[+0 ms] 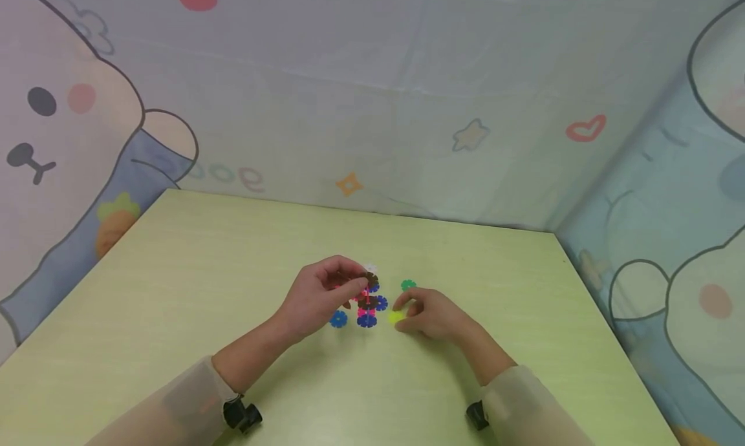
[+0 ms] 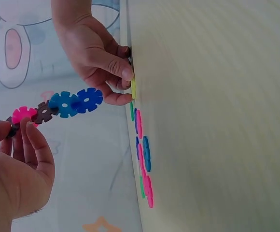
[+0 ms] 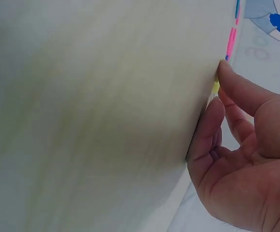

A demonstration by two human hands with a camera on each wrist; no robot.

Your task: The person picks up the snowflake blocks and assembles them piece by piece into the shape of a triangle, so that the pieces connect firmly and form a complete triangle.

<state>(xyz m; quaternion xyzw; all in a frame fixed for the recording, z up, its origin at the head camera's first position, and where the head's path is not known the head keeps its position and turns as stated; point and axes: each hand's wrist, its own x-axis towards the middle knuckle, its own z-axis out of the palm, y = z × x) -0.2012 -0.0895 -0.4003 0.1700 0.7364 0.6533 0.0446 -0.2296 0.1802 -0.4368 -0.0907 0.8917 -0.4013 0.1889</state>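
Note:
My left hand [image 1: 317, 297] pinches one end of a chain of notched plastic snowflake discs, held up off the table. In the left wrist view the chain runs from dark brown through a pink disc [image 2: 24, 115] and a brown disc [image 2: 44, 112] to two blue discs, the outermost a deeper blue disc [image 2: 90, 100]. Low at the tabletop, my right hand [image 1: 433, 313] has thumb and finger at opposite edges of a yellow snowflake disc [image 1: 396, 317]. That disc lies flat, partly covered by the fingers.
Around the hands, several loose discs lie on the pale table [image 1: 233, 381], among them a light blue disc [image 1: 339, 318], a green disc [image 1: 409, 284] and a pink disc [image 2: 148, 192]. A printed cloth wall [image 1: 378, 110] rises behind the table's back edge.

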